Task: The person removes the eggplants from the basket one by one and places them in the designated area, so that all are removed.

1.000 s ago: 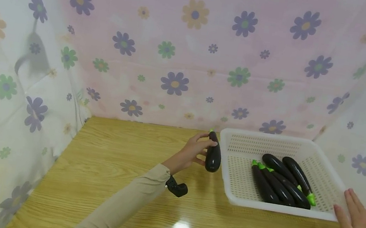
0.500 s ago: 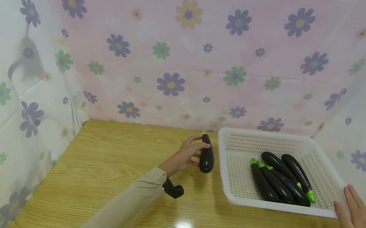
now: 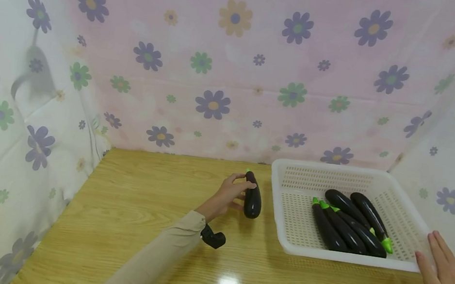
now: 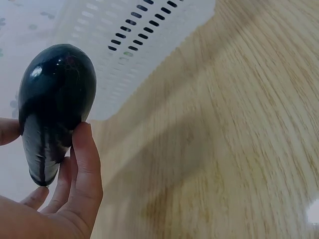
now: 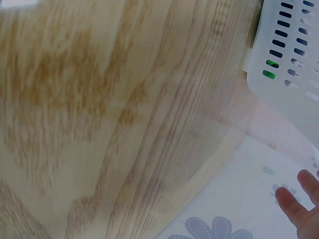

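My left hand (image 3: 224,196) grips a dark, glossy eggplant (image 3: 253,203) between thumb and fingers, just left of the white plastic basket (image 3: 344,257). The eggplant's green stem end points away and its round end faces me. In the left wrist view, fingers (image 4: 85,172) wrap the narrower part of the eggplant (image 4: 60,82), and its shadow falls on the table. My right hand (image 3: 446,280) is at the basket's front right corner, fingers extended along the rim. Several more eggplants (image 3: 340,230) with bright green caps lie inside the basket, toward its right half.
The wood-grain table (image 3: 146,184) stretches left and in front of the basket. Flowered cloth (image 3: 221,62) hangs behind the table and down both sides. A black device (image 3: 213,237) sits at my left wrist.
My left hand has carried the eggplant leftward and slightly nearer to me, away from the basket's left rim. The right hand stays at the corner, and the head view has shifted slightly.
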Available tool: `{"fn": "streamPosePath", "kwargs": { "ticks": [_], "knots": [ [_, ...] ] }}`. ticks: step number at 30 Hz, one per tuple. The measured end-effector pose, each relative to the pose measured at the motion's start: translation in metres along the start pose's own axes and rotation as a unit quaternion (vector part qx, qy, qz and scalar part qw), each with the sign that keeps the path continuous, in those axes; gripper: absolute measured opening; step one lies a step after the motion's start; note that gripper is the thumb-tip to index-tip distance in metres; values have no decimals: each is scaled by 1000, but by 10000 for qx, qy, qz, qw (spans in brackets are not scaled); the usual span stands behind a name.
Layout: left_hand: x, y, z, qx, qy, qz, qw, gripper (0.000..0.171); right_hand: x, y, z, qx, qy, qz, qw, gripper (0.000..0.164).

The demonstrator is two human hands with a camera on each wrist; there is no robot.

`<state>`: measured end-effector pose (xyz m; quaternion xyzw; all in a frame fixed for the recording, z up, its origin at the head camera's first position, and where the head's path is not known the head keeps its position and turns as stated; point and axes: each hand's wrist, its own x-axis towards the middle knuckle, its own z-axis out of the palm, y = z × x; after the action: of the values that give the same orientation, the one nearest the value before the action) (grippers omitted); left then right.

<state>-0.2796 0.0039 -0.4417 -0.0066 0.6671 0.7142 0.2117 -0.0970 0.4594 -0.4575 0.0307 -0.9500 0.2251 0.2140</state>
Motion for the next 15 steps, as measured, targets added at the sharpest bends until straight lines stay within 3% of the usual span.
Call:
{"fn": "streamPosePath", "kwargs": {
  "ticks": [8,15],
  "knots": [
    [4,-11,-5,-66,-66,-8,10000,65,-1,1,0,-27,19,59,10000,61],
    [3,-16,-9,224,210,-74,9995,66,0,-1,1,-25,30,78,10000,61]
  ]
}}
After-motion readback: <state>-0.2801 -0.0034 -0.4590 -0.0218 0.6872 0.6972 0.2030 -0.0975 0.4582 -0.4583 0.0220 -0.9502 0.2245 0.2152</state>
